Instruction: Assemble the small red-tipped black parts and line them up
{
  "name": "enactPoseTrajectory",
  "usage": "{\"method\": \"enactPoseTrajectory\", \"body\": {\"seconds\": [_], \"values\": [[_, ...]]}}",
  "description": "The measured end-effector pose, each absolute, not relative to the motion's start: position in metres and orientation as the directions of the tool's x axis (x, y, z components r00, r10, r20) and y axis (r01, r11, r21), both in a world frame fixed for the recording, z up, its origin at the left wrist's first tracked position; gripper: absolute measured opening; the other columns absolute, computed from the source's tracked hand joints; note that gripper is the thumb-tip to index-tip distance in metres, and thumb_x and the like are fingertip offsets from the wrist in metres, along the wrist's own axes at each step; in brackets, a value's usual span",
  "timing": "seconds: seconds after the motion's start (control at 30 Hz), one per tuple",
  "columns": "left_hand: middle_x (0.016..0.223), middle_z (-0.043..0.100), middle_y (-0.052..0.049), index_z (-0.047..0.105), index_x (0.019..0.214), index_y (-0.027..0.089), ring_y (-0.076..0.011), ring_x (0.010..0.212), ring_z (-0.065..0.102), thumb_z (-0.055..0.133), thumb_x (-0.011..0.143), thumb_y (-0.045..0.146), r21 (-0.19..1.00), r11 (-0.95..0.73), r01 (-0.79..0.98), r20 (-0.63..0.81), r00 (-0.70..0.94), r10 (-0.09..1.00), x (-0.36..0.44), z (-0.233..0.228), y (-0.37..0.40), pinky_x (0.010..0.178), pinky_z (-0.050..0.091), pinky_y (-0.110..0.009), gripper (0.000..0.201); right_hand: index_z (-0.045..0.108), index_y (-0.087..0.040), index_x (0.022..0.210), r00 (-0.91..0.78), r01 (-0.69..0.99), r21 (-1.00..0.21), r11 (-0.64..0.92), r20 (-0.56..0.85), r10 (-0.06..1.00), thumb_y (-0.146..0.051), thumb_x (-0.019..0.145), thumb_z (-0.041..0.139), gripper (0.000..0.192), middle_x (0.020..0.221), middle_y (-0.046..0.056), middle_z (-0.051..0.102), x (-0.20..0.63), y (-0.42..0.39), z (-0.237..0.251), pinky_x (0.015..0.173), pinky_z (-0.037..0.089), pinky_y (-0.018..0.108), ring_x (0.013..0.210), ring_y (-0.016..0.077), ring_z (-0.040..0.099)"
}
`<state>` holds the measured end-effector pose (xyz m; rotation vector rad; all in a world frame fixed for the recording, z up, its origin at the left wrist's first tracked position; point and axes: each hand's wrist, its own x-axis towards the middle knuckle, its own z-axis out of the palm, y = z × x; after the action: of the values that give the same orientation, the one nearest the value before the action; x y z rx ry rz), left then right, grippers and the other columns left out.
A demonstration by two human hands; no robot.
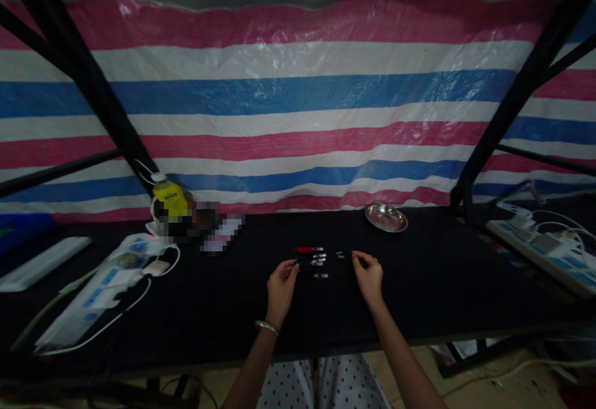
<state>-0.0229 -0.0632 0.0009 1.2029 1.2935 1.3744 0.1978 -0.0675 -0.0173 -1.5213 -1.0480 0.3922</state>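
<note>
My left hand point(282, 285), with a bracelet at its wrist, is closed in a pinch at the dark end of a slim black stick with a silver tip point(317, 264). Just beyond it lie a red stick with a silver end point(307, 249) and another silver-tipped black one point(319, 257). A further silver-tipped stick point(321, 276) rests nearer to me; its dark body blends into the table. To the right are small thin metal pieces point(340, 256). Beside them, my right hand point(370, 277) has thumb and forefinger pinched together; what they hold, if anything, cannot be made out.
On the black table point(442, 272) a round metal dish point(386, 218) stands at the back. White power strips point(100, 288) with cables lie left and right point(544, 251). A yellow-labelled bottle point(171, 201) stands back left. Striped sheeting point(298, 98) hangs behind, between black frame posts.
</note>
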Motion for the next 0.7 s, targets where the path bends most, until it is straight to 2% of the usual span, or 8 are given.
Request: {"method": "enactPoseTrajectory", "body": {"seconds": [0.27, 0.47, 0.7], "values": [[0.067, 0.063, -0.002, 0.066, 0.081, 0.015, -0.0151, 0.063, 0.059, 0.065, 0.064, 0.044, 0.988, -0.083, 0.127, 0.106, -0.183, 0.977, -0.020, 0.000, -0.066, 0.059, 0.048, -0.026, 0.033, 0.070, -0.017, 0.083, 0.578, 0.454, -0.889, 0.055, 0.341, 0.742, -0.038, 0.073, 0.052, 0.029, 0.086, 0.010, 0.068, 0.198, -0.069, -0.017, 0.075, 0.041, 0.036, 0.084, 0.0248, 0.054], [0.067, 0.061, -0.002, 0.066, 0.077, 0.015, -0.0147, 0.061, 0.057, 0.064, 0.063, 0.045, 0.979, -0.116, 0.168, 0.151, -0.215, 0.965, -0.020, -0.006, -0.065, 0.059, 0.046, -0.027, 0.034, 0.071, -0.020, 0.081, 0.599, 0.481, -0.875, -0.052, 0.284, 0.749, -0.034, 0.071, 0.055, 0.023, 0.078, 0.009, 0.068, 0.198, -0.069, -0.019, 0.072, 0.041, 0.036, 0.078, 0.0254, 0.057], [0.070, 0.060, -0.002, 0.067, 0.077, 0.016, -0.0136, 0.063, 0.056, 0.064, 0.066, 0.042, 0.964, -0.168, 0.207, 0.208, -0.191, 0.959, -0.022, -0.015, -0.063, 0.060, 0.046, -0.026, 0.028, 0.069, -0.020, 0.081, 0.479, 0.617, -0.784, 0.062, 0.438, 0.761, -0.033, 0.076, 0.054, 0.021, 0.085, 0.008, 0.067, 0.194, -0.072, -0.016, 0.076, 0.039, 0.036, 0.084, 0.0242, 0.053]]}}
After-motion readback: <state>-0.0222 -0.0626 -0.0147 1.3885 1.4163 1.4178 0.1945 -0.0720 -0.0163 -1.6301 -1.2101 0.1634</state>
